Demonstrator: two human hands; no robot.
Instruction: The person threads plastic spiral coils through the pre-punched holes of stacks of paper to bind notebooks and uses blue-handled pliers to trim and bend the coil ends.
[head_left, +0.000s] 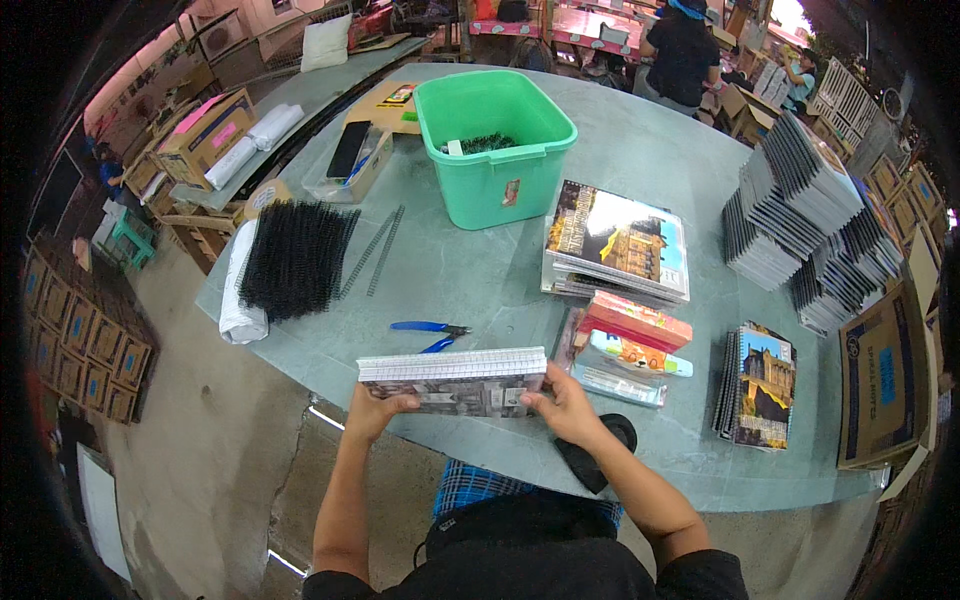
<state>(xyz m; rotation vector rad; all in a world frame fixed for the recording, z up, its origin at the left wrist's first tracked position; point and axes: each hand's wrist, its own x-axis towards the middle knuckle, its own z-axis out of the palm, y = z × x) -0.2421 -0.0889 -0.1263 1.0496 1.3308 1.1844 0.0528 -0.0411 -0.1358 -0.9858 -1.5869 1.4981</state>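
My left hand (374, 410) grips the left end of a thick notebook (455, 394), its thumb on the grey patterned cover. At the other end my right hand (568, 404) pinches it the same way. The notebook is tilted so that the white page edges, with a row of punched holes, face up. No coil shows along that edge. Just beyond it lie blue-handled cutting pliers (432, 328), partly hidden by the notebook. A heap of black spiral coils (298, 255) sits at the left, with two loose coils (383, 255) beside it.
A green bin (497, 185) holding black scraps stands at the back, next to a small box (350, 170). Notebooks with picture covers (625, 240), a pencil case (640, 352) and bound notebooks (762, 388) lie right. Tall notebook stacks (790, 200) and a carton (885, 385) line the right edge.
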